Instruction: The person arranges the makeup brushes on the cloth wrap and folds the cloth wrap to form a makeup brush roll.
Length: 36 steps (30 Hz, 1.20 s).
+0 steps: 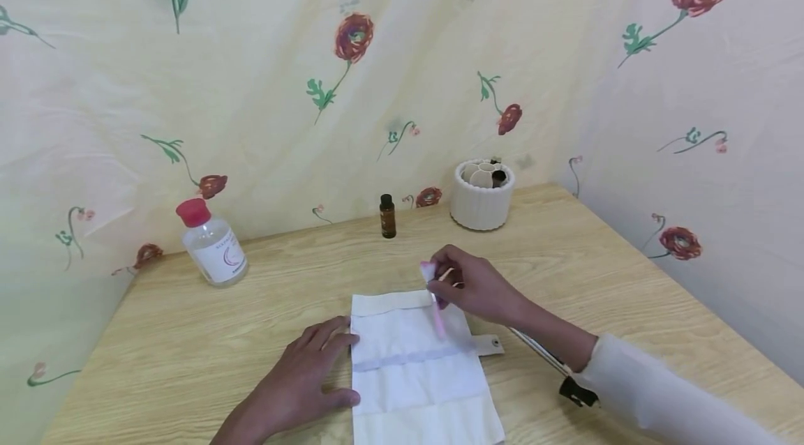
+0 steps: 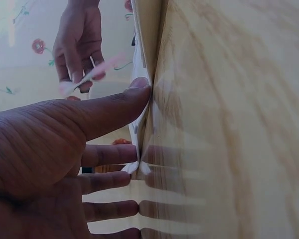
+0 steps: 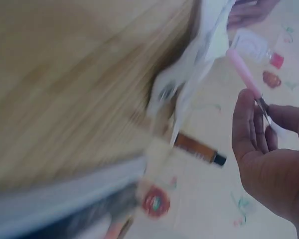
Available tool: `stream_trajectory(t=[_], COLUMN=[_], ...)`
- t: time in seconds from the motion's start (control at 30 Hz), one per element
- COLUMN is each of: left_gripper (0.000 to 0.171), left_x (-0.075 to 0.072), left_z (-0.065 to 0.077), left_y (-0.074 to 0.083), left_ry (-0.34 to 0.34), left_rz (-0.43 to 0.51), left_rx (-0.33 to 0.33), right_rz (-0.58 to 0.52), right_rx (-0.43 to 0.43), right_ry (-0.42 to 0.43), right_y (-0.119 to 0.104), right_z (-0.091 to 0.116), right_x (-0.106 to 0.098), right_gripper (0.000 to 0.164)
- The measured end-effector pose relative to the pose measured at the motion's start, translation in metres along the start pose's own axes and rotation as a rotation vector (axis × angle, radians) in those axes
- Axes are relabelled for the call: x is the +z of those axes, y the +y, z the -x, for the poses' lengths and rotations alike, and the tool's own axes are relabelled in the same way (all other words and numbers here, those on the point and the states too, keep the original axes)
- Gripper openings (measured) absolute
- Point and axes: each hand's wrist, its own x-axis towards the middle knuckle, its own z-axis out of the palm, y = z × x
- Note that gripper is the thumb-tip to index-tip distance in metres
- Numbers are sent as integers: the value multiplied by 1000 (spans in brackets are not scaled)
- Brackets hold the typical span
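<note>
My right hand (image 1: 477, 286) pinches a makeup brush (image 1: 438, 321) over the upper part of a white cloth brush roll (image 1: 433, 386). The brush has a pink handle (image 3: 243, 72), a metal ferrule and a pale head tinged pink, partly behind the fingers. Its handle points down toward the top row of pockets; whether it touches the cloth I cannot tell. The roll lies unfolded, with a snap strap (image 1: 488, 344) sticking out at its right side. My left hand (image 1: 304, 379) rests on the table with fingers spread, thumb and fingertips touching the roll's left edge.
At the back stand a clear bottle (image 1: 216, 253) with a red cap, a small brown bottle (image 1: 387, 217) and a white ribbed holder (image 1: 481, 204) with several compartments. A black-and-white object (image 1: 576, 391) lies partly under the right forearm. Floral cloth hangs behind.
</note>
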Motion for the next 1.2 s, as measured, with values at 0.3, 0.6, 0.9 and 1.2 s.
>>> stream_trajectory(t=[0.3, 0.6, 0.9, 1.2], left_gripper=[71, 72, 71, 74], left_x=[1, -1, -3, -2], left_z=[-2, -3, -2, -2], left_y=[-1, 0, 1, 1], left_ry=[-6, -30, -25, -42], left_rz=[-72, -60, -72, -80], left_rx=[17, 3, -1, -13], right_rz=[-250, -291, -60, 319], right_rx=[27, 92, 73, -139], right_ry=[-80, -187, -302, -400], right_y=[-7, -9, -12, -14], right_z=[-25, -30, -24, -13], right_x=[52, 75, 78, 77], right_gripper=[24, 27, 24, 11])
